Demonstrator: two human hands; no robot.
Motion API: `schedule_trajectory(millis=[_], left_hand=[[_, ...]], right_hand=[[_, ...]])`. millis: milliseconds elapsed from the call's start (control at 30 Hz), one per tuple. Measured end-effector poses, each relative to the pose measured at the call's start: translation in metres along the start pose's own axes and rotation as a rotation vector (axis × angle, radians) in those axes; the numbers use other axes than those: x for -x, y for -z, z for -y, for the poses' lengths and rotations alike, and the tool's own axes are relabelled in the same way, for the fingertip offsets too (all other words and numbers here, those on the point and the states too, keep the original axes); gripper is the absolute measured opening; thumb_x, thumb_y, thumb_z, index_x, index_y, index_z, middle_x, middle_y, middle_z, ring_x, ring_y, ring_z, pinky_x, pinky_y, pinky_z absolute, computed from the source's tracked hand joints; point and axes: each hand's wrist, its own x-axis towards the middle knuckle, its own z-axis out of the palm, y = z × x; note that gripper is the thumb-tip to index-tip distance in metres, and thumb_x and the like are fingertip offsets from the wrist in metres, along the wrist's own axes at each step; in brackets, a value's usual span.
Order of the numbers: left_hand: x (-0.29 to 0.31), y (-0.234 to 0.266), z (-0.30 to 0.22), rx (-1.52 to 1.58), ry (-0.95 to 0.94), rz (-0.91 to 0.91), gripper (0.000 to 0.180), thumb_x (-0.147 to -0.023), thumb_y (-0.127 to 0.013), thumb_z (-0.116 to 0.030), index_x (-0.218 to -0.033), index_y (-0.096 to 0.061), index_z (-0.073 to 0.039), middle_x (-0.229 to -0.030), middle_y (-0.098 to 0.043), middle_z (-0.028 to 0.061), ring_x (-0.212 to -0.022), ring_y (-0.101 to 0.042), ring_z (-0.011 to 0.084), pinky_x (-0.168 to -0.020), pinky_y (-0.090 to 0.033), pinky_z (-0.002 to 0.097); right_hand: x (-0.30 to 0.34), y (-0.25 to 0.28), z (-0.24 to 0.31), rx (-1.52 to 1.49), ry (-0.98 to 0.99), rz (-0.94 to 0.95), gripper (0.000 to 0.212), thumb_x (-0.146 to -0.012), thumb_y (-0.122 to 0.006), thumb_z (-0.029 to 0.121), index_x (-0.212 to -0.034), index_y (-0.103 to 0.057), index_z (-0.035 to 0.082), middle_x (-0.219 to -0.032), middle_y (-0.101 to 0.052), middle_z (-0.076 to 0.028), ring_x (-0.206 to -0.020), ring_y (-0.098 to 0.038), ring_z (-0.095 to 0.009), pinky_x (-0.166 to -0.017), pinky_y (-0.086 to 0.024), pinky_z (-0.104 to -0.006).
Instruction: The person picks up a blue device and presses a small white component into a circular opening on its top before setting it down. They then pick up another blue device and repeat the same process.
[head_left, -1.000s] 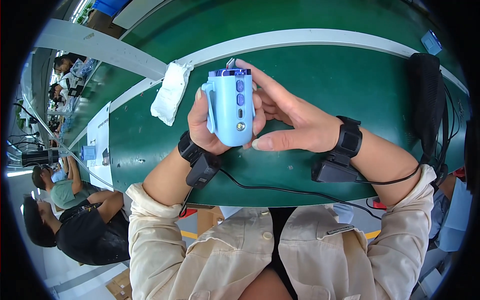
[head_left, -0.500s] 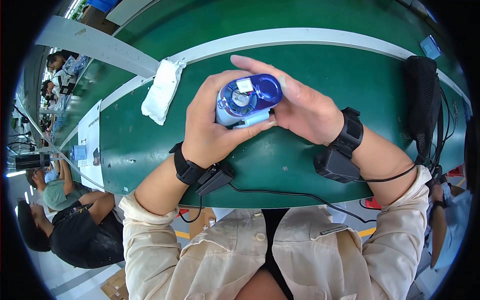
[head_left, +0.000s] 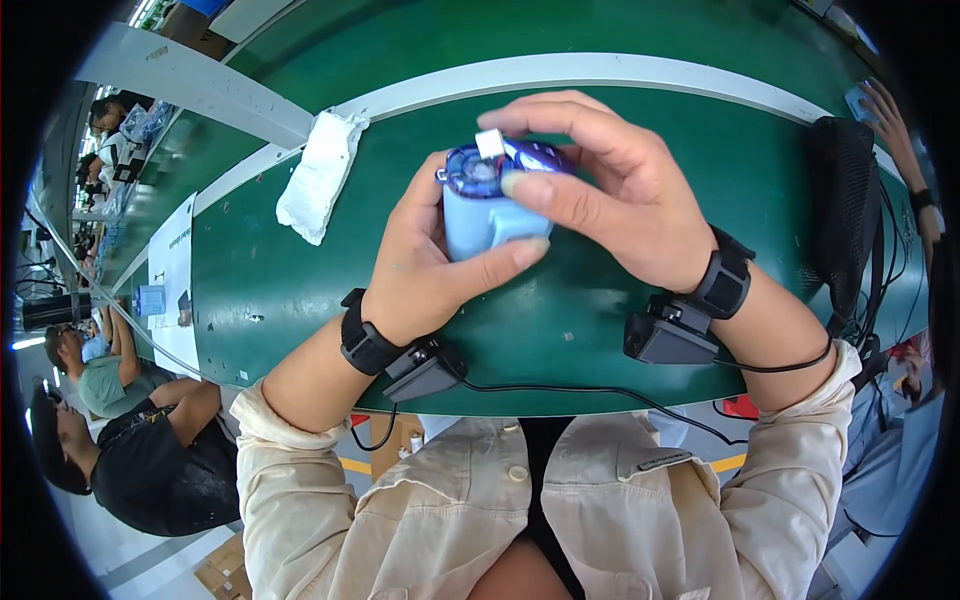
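Observation:
A light-blue plastic device (head_left: 468,226) with a see-through dark-blue top (head_left: 470,172) is held up over the green table. A small white tag or block (head_left: 490,144) stands up from the top; its exact kind is unclear. My left hand (head_left: 420,238) wraps the body from the left, its thumb along the near side. My right hand (head_left: 625,190) closes over the right part of the top, thumb in front and fingers behind, covering much of it. Both wrists carry black straps with small dark boxes.
On the green table (head_left: 300,330) lies a crumpled white cloth or wrapper (head_left: 322,178), left of the device. A black mesh pouch (head_left: 838,215) and cables lie at the right. A white sheet (head_left: 172,280) is far left. Co-workers sit on the left; another person's hand (head_left: 885,118) holds a blue part at upper right.
The device has tilted so more of its light-blue side shows. My right hand has moved from beside it to grip its top. Another person's hand has appeared at the upper right, on the blue part.

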Motion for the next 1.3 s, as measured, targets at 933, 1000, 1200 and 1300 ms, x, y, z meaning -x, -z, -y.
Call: schedule_trajectory(millis=[933,1000,1200,1300], left_hand=[[-0.001,0.005,0.002,-0.116,-0.054,0.081,0.083,-0.058,-0.084,-0.014,-0.127,-0.038,-0.004,-0.116,-0.054,0.0086,-0.106,-0.055,0.0173,-0.091,-0.045,0.0324],[-0.003,0.001,0.005,-0.248,-0.224,0.020,0.072,-0.058,-0.083,-0.013,-0.119,-0.045,-0.004,-0.105,-0.060,0.0075,-0.098,-0.059,0.0173,-0.086,-0.047,0.0312],[0.000,0.003,0.008,-0.339,-0.228,-0.162,0.068,-0.058,-0.083,-0.015,-0.113,-0.045,-0.004,-0.100,-0.060,0.0098,-0.091,-0.062,0.0198,-0.081,-0.049,0.0301],[-0.001,0.002,0.008,-0.353,-0.247,-0.189,0.067,-0.058,-0.083,-0.015,-0.112,-0.045,-0.003,-0.099,-0.061,0.0102,-0.090,-0.062,0.0207,-0.080,-0.049,0.0305]], right_hand=[[-0.008,0.018,0.035,0.293,0.170,0.176,0.047,-0.072,-0.073,0.014,-0.114,-0.058,0.000,-0.124,-0.048,-0.015,-0.116,-0.046,-0.026,-0.098,-0.035,-0.0356],[-0.007,0.030,0.038,0.288,0.074,0.098,0.030,-0.072,-0.073,0.009,-0.100,-0.065,0.000,-0.110,-0.055,-0.012,-0.103,-0.052,-0.023,-0.090,-0.039,-0.0325],[-0.007,0.008,0.058,0.666,0.233,0.075,0.018,-0.073,-0.072,0.002,-0.090,-0.066,0.000,-0.088,-0.057,-0.007,-0.084,-0.054,-0.018,-0.077,-0.042,-0.0276],[-0.004,-0.002,0.060,0.826,0.256,0.048,0.017,-0.074,-0.071,0.000,-0.090,-0.066,0.000,-0.084,-0.058,-0.007,-0.081,-0.055,-0.018,-0.073,-0.043,-0.0265]])
